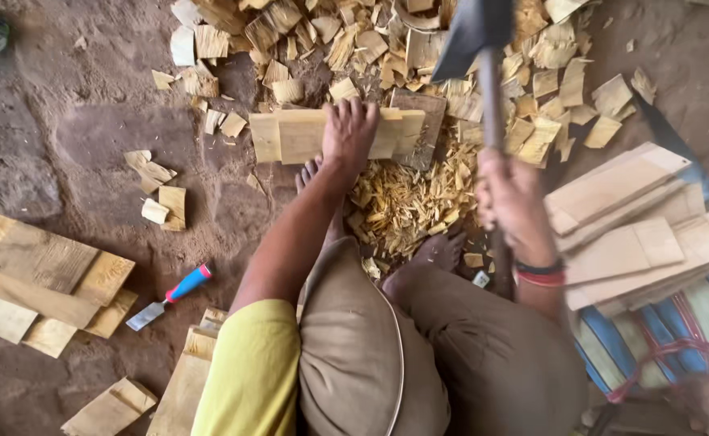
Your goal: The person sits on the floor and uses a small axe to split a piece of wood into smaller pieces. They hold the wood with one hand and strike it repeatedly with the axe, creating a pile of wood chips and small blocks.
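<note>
One axe (477, 32), one blue-and-red-handled chisel (169, 295), two hands, the left hand (349, 133) and right hand (512, 198), two bare feet (439, 250), and wood offcuts (290, 40) too many to count.

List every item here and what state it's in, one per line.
left hand: flat on the wooden slat
wooden slat: lying across the block
right hand: gripping the axe
axe: raised, blade up
chisel: lying untouched on the ground
plank stack: piled at the right
</note>
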Available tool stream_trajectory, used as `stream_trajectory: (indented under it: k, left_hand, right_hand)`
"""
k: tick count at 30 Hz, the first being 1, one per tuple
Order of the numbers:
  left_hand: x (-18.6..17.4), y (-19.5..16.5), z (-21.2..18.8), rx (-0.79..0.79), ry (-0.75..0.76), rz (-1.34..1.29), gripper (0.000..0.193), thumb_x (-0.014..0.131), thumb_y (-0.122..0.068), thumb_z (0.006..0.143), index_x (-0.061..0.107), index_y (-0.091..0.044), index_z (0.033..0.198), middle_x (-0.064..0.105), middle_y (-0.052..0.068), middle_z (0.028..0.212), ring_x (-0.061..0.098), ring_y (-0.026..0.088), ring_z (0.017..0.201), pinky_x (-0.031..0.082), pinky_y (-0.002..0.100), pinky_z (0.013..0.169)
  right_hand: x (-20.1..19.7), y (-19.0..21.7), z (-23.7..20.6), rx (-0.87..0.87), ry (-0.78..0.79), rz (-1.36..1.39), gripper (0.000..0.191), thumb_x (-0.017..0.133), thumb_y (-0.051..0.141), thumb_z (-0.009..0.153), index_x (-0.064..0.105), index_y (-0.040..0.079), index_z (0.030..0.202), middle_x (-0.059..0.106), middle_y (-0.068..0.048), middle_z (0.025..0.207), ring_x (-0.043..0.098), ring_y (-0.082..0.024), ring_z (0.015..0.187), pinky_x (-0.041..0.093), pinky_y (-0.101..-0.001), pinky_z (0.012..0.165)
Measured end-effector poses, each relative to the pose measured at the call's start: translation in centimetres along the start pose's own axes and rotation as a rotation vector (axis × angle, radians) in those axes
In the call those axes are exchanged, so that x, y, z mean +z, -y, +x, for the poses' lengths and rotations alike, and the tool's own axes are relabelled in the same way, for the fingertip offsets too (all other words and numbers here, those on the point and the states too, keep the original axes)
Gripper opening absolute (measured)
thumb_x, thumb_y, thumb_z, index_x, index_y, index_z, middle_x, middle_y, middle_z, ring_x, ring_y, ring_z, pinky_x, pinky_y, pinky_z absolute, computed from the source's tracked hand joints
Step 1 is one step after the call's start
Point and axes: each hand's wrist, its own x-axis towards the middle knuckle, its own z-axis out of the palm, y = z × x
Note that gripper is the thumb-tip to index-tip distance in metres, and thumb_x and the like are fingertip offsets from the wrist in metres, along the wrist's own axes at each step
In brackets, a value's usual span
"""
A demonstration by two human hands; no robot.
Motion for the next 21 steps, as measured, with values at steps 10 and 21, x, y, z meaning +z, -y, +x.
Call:
stream_trajectory:
  k: [10,21]
  left_hand:
    - [-0.8,0.3,0.9,-0.023,0.152,-0.029,0.091,0.088,-0.017,0.071,0.037,-0.007,0.146,0.051,0.022,0.136,0.05,0.036,0.125,0.038,0.055,0.108]
    - [2.3,1.5,-1.3,0.127,-0.351,0.009,0.083,0.078,-0.015,0.073,0.041,-0.002,0.146,0.052,0.023,0.138,0.052,0.037,0.126,0.039,0.056,0.107]
  right_hand:
    - [4.4,-5.2,0.8,0.232,0.069,-0.05,0.033,0.053,0.039,0.103,0.056,0.007,0.094,0.05,0.002,0.058,0.047,-0.009,0.039,0.043,-0.0253,0.032]
    - [1.8,-7.2,1.5,0.17,-0.077,0.163,0.036,0.053,0.041,0.104,0.051,0.007,0.091,0.047,0.002,0.058,0.043,-0.008,0.039,0.037,-0.0244,0.032]
